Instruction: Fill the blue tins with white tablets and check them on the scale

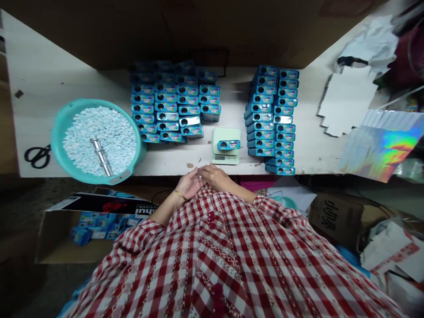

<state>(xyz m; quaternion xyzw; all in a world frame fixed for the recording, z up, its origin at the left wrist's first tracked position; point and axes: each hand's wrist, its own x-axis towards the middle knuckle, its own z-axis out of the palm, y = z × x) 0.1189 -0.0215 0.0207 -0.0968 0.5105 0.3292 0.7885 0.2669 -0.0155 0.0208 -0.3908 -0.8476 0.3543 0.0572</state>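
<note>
My left hand (pixel 188 183) is turned partly palm up at the table's front edge, its fingers curled and partly covered by my right hand (pixel 217 177). The two hands touch, right fingers bent over the left ones. A tiny white speck shows between them; I cannot make out what it is. Just beyond the hands stands a pale green digital scale (pixel 217 134), with one blue candy tin (pixel 228 145) lying on its pan. The tin has a dark round opening at its left end.
Rows of blue tins (pixel 165 106) stand left of the scale, more tins (pixel 260 117) to the right. A teal basin (pixel 59 141) holds white candies (pixel 82 141) and a metal cylinder (pixel 101 157). Scissors (pixel 38 157) lie far left. A large cardboard box (pixel 198 31) blocks the back.
</note>
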